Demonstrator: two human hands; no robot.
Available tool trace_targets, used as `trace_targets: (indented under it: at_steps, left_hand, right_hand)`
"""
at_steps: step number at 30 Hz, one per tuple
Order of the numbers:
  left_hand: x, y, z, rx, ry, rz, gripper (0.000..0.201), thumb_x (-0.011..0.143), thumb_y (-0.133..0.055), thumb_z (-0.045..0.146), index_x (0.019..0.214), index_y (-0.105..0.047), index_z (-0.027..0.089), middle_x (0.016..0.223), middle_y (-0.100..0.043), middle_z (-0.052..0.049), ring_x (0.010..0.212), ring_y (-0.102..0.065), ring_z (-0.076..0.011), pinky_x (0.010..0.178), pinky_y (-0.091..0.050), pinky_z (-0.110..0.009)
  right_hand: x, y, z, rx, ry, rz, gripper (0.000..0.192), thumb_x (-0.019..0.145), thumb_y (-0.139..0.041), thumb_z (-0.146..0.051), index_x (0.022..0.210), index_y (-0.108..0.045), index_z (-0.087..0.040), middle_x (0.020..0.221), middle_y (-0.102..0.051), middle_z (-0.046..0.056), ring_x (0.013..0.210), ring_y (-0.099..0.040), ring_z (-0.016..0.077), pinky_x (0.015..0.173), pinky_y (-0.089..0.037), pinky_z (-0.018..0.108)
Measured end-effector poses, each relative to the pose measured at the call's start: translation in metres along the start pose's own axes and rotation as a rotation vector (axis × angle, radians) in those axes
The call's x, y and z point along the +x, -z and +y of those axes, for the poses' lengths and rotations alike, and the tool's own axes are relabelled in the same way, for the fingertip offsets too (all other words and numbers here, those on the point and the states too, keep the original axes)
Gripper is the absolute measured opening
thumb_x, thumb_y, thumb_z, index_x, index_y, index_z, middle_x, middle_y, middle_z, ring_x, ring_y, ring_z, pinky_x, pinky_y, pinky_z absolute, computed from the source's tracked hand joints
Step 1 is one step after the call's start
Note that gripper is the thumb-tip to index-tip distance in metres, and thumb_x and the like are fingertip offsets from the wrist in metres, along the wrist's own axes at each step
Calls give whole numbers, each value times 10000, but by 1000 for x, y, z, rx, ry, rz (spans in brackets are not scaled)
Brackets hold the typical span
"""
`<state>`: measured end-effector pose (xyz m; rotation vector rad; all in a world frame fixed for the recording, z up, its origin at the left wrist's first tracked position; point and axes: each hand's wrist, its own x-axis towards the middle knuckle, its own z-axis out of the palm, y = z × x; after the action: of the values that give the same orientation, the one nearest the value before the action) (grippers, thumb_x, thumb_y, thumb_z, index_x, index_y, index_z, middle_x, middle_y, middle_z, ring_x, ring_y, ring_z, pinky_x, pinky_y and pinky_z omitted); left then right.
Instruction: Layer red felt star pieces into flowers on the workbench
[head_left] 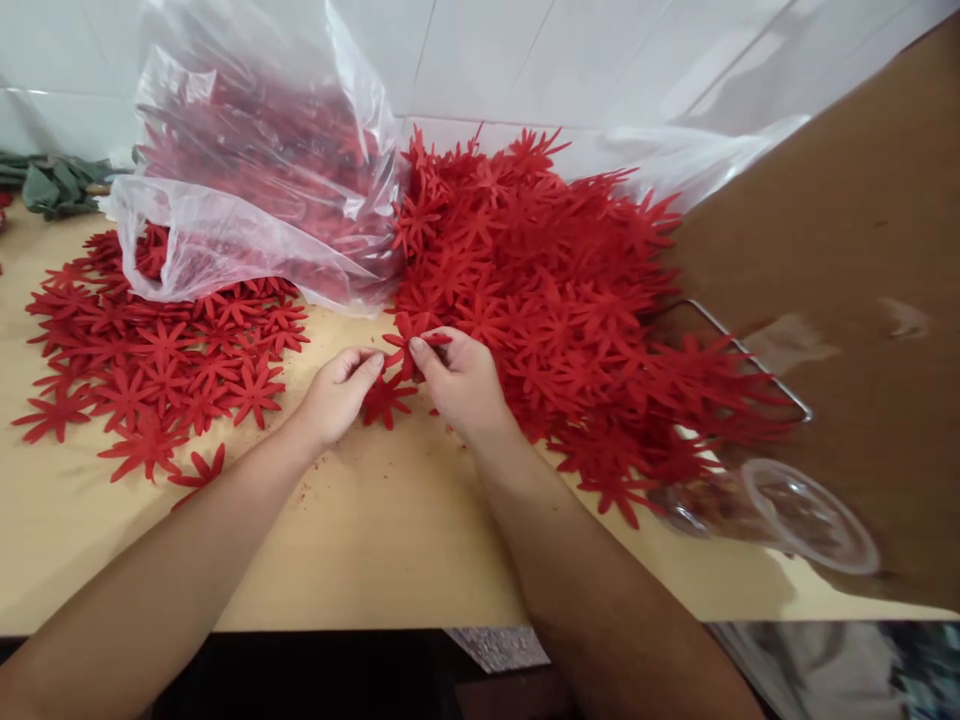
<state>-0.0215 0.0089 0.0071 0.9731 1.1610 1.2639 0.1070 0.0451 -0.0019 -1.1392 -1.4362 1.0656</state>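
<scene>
Between my hands, just above the table, is a red fabric flower (406, 335) with long narrow petals. My right hand (463, 378) pinches it between thumb and fingers. My left hand (343, 392) is closed at the flower's left side, thumb and forefinger pressed together on a petal tip. Below them, another red flower (387, 400) lies on the table. A large heap of the same flowers (540, 280) rises behind and right of my right hand. To the left of my left hand spreads a flatter pile of red flowers (165, 360).
A clear plastic bag (277, 190) full of red pieces stands at the back against the tiled wall (480, 60). On the right are a brown board (840, 260), a bent metal rod (750, 360) and a clear plastic cup (810, 515) on its side. Green leaves (64, 185) lie far left.
</scene>
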Motion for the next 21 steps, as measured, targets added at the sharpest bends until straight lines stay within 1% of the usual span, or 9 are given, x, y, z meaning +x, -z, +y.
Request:
trace_targets:
  at_steps: [3, 5, 7, 9, 11, 13, 15, 18, 21]
  left_hand:
    - [-4, -2, 1, -60, -34, -68, 67, 730, -561, 147, 725, -627, 157, 723, -613, 20, 695, -535, -68, 716, -400, -177]
    - [-6, -3, 2, -101, -45, -121, 52, 724, -571, 159, 716, -622, 154, 709, -611, 22, 686, -535, -67, 712, -406, -179]
    - [-7, -3, 2, -132, -43, -144, 37, 711, -591, 172, 723, -617, 150, 704, -613, 23, 684, -536, -67, 717, -411, -188]
    - [-6, -3, 0, -150, -29, -132, 85, 693, -616, 200, 756, -616, 144, 733, -626, 15, 706, -545, -76, 741, -414, -209]
    - [-5, -2, -1, -156, -14, -103, 151, 673, -642, 238, 779, -611, 136, 764, -638, 2, 734, -556, -91, 771, -415, -238]
    - [-3, 0, -2, -167, -5, -65, 180, 654, -661, 253, 774, -602, 132, 760, -640, 0, 736, -562, -98, 786, -417, -258]
    - [0, 4, -3, -200, 13, -19, 165, 661, -654, 253, 756, -586, 136, 745, -636, 6, 710, -565, -94, 768, -430, -262]
    - [4, 9, -2, -248, 58, 40, 125, 704, -606, 258, 729, -557, 145, 716, -625, 14, 652, -562, -82, 688, -451, -244]
    - [5, 12, 0, -232, 76, 36, 106, 710, -598, 236, 700, -549, 142, 685, -612, 19, 612, -547, -68, 640, -453, -221]
  right_hand:
    - [-4, 0, -4, -40, 9, 3, 320, 722, -539, -494, 640, -507, -186, 541, -477, -22, 517, -446, 96, 524, -400, 248]
    - [-6, -1, -4, -72, -14, 34, 363, 740, -508, -513, 580, -465, -191, 492, -420, -34, 475, -396, 86, 473, -365, 237]
    - [-7, -2, -3, -95, -26, 50, 396, 749, -500, -512, 527, -407, -198, 461, -363, -46, 443, -348, 76, 440, -329, 232]
    - [-9, -5, -2, -107, -4, 15, 396, 745, -517, -495, 513, -401, -197, 465, -366, -46, 452, -358, 77, 458, -343, 237]
    - [-11, -9, -3, -92, 51, -76, 357, 739, -537, -475, 544, -459, -186, 514, -447, -27, 523, -443, 98, 550, -408, 253]
    - [-13, -12, -6, -29, 106, -177, 306, 745, -537, -462, 633, -528, -177, 612, -540, 3, 643, -526, 125, 678, -447, 280]
    - [-15, -12, -9, 57, 125, -266, 266, 745, -546, -444, 755, -561, -179, 715, -586, 17, 721, -554, 132, 733, -453, 289]
    - [-16, -9, -11, 119, 81, -342, 265, 710, -596, -420, 811, -555, -179, 713, -574, 2, 652, -534, 107, 655, -456, 263]
    - [-14, -5, -10, 94, 28, -307, 260, 689, -616, -418, 732, -536, -175, 627, -528, -22, 566, -479, 83, 579, -431, 243]
